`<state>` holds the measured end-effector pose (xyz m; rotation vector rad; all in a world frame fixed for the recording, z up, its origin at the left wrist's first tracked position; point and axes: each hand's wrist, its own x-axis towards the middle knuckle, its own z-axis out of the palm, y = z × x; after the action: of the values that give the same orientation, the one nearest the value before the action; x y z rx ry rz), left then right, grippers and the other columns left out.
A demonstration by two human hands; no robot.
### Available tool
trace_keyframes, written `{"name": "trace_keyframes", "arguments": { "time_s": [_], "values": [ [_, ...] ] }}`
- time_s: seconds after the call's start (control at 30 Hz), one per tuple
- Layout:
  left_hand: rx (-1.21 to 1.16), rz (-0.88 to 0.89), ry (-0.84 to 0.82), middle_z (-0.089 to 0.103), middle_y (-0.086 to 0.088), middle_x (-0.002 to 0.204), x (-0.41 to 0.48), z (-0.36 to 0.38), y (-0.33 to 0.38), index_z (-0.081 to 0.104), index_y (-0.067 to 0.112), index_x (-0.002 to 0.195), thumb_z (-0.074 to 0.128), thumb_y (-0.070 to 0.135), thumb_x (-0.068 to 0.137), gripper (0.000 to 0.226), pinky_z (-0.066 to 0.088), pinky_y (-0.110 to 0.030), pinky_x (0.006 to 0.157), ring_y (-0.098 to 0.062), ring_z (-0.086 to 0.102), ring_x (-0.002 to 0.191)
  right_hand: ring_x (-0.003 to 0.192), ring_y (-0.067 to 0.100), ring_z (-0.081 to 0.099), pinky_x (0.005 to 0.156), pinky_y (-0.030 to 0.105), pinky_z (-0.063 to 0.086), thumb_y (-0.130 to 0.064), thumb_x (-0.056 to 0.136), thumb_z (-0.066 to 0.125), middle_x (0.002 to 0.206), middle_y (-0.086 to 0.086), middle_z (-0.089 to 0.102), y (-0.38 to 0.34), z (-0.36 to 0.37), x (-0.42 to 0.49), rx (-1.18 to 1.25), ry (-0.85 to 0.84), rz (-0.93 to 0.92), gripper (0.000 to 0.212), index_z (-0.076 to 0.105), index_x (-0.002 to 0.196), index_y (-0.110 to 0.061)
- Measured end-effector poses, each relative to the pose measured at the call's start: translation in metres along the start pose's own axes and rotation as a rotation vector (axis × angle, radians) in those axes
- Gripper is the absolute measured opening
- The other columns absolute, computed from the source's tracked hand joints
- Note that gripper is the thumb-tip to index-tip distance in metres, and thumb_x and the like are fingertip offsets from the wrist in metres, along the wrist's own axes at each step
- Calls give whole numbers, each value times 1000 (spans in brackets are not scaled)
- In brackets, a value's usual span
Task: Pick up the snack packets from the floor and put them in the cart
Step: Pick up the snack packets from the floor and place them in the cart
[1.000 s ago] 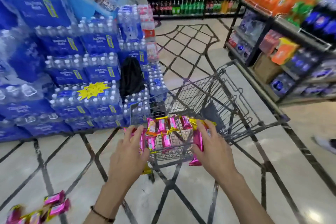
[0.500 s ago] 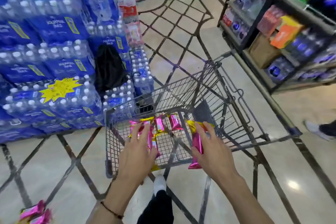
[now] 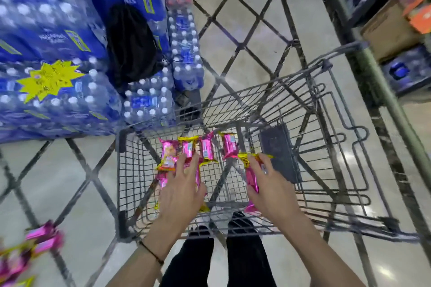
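A grey wire shopping cart (image 3: 121, 184) stands right in front of me, seen from above. Both my hands are inside its basket holding a chain of pink-and-yellow snack packets (image 3: 206, 150). My left hand (image 3: 180, 191) presses on the left part of the chain. My right hand (image 3: 270, 191) grips one packet at the chain's right end. The middle packets hang just above the basket's wire floor. More pink packets (image 3: 44, 239) lie blurred on the floor at the lower left.
Stacked blue water-bottle packs (image 3: 70, 91) rise at the left, with a black bag (image 3: 131, 44) leaning on them. A shelf unit (image 3: 384, 30) with boxes runs along the right. A dark flap (image 3: 278, 154) sits in the cart. My legs (image 3: 245, 258) show below.
My view has tipped down over the cart. Both hands have lowered the packet chain deeper into the basket, close to its floor.
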<state>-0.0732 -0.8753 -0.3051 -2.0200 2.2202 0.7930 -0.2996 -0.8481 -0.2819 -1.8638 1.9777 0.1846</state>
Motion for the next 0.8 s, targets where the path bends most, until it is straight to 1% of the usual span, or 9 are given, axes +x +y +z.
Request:
{"name": "trace_keyframes", "arguments": {
  "time_s": [0.1,0.2,0.3,0.37,0.43,0.53,0.63,0.7,0.8],
  "values": [
    [24,-57,-49,10,-2,166,26,30,-5,11,34,156,52,44,97,73,61,-44,79,-38,46,132,85,26,64,54,32,44,-37,91,60,156,1,23,15,26,38,-11,-47,-35,74,19,152,-31],
    [32,-131,-96,9,0,165,52,63,-16,12,34,157,53,42,98,72,58,-44,85,-41,44,135,90,29,64,57,37,52,-36,92,60,159,2,20,30,61,74,-13,-99,-55,74,19,153,-29],
    [57,-178,-147,6,1,166,77,101,-31,8,35,158,51,42,99,74,55,-46,91,-44,41,137,99,34,64,65,42,56,-36,93,58,162,4,15,41,106,107,-37,-146,-79,73,18,154,-27],
    [74,-200,-185,2,2,166,92,126,-43,3,36,158,52,42,99,77,56,-50,89,-44,43,135,109,37,61,71,44,57,-36,93,58,163,7,16,44,138,125,-66,-181,-109,75,15,155,-27],
    [102,-220,-215,1,1,167,104,151,-55,1,36,159,51,41,99,78,57,-52,83,-46,41,135,110,37,60,69,44,59,-35,94,57,162,8,16,44,171,138,-76,-220,-137,75,14,155,-28],
    [128,-256,-222,3,-3,167,117,179,-72,6,32,160,48,42,101,73,55,-55,86,-47,38,137,113,36,59,70,44,59,-35,97,54,164,8,11,40,215,154,-64,-259,-155,74,11,156,-27],
    [122,-283,-214,6,-5,167,122,204,-94,10,28,160,47,42,101,71,54,-57,90,-48,38,136,102,34,64,66,41,59,-33,99,53,165,9,8,35,253,168,-47,-269,-169,75,8,157,-25],
    [140,-285,-214,8,-7,167,121,221,-110,8,29,160,46,44,101,72,53,-59,93,-50,34,138,92,31,65,56,36,56,-30,96,58,165,10,7,33,275,175,-21,-252,-171,78,10,157,-24],
    [182,-238,-188,9,-6,166,119,237,-122,5,31,160,44,47,101,73,54,-57,91,-49,34,138,91,30,65,54,34,55,-30,95,61,165,11,7,31,301,180,-16,-254,-175,80,9,157,-24]
  ]
}}
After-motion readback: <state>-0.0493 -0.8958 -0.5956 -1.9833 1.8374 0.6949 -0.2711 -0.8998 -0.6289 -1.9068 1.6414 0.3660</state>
